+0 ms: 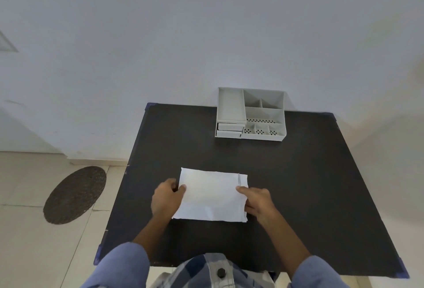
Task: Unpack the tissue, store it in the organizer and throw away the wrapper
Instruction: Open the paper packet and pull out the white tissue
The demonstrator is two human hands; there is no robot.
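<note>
A white tissue pack point(212, 194) lies flat on the black table point(298, 184), near its front middle. My left hand point(167, 199) grips the pack's left edge, thumb on top and fingers at the side. My right hand point(257, 200) holds the right edge, thumb resting on the top face beside a narrow folded flap. A white organizer point(251, 113) with several open compartments and small drawers at its front left stands at the back of the table, against the wall. All its compartments that I can see hold nothing.
A white wall runs behind the table. A round dark woven mat point(74, 194) lies on the tiled floor to the left. Bare black tabletop lies between the pack and the organizer and to the right.
</note>
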